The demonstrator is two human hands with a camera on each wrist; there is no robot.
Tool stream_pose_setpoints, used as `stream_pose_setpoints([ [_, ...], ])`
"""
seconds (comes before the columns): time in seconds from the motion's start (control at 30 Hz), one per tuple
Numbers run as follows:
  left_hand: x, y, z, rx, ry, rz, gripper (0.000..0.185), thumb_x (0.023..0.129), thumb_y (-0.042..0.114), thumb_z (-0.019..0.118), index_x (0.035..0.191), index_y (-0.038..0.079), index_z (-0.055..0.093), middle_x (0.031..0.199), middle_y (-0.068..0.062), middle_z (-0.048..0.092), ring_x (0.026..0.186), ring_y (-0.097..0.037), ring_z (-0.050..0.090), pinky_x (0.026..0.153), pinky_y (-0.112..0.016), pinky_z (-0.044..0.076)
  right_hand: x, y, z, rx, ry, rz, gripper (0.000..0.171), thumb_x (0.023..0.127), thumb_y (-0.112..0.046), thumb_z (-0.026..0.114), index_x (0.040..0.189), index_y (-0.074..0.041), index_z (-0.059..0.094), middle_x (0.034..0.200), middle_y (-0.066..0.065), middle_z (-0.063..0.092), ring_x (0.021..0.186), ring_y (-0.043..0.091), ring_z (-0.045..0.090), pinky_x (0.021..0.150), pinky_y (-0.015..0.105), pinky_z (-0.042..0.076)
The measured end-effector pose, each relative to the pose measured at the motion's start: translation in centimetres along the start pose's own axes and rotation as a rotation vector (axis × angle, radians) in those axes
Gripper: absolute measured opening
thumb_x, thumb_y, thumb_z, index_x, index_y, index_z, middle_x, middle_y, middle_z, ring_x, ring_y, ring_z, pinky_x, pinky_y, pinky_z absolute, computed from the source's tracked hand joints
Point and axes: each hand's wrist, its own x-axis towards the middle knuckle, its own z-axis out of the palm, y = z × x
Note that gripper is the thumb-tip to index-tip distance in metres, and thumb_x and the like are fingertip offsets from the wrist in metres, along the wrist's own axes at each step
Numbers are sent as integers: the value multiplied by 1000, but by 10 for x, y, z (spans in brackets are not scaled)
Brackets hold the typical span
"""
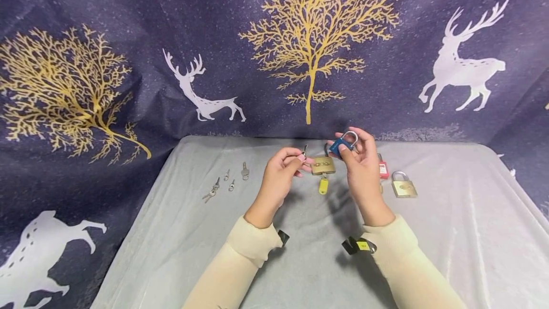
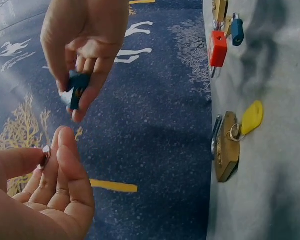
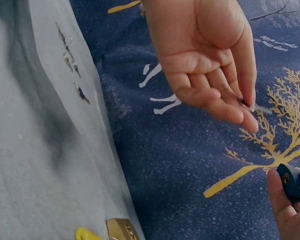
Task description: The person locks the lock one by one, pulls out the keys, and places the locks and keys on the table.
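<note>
Between the thumb and fingers of my left hand [image 1: 276, 178] is a small metal key [image 1: 305, 150], its blade pointing up in the head view. The left wrist view shows mostly the rounded head of the key [image 2: 45, 156]. My right hand [image 1: 362, 173] grips a blue padlock [image 1: 340, 148] by its body, with the silver shackle upward. Both hands are raised over the far part of the table, the key and the blue padlock a short gap apart. Below and between them lies a large brass padlock [image 1: 322, 166] with a yellow key tag [image 1: 323, 186] on a ring.
Several loose keys [image 1: 245, 170] lie on the grey cloth-covered table [image 1: 214, 252] at the left. A red padlock [image 1: 383, 169] and a brass padlock [image 1: 404, 189] sit at the right. Near the red one is another blue padlock [image 2: 237, 30]. A dark patterned curtain [image 1: 274, 61] hangs behind.
</note>
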Motion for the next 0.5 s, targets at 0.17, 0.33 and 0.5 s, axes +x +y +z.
stream_pose_setpoints([
  [0.17,1,4,-12,-7,68,20,14,97,5,62,109,-4,64,101,-22,74,77,-11,70,66,-24,54,1,-3,-6,-105,26,29,46,97,10,56,140,-5,50,118,8,58,99,13,72,89,24,59],
  [0.33,3,4,-29,56,144,27,16,93,3,67,106,-6,68,85,1,68,74,-13,64,61,-20,50,1,-3,-18,-174,14,26,48,96,9,58,142,-2,50,114,8,55,95,9,74,88,22,58],
  [0.5,2,1,-49,88,174,8,16,92,2,68,106,-7,68,83,3,68,72,-14,64,62,-23,49,-2,-4,-31,-221,-4,38,48,96,8,60,142,-4,52,111,8,55,89,7,72,84,19,58],
])
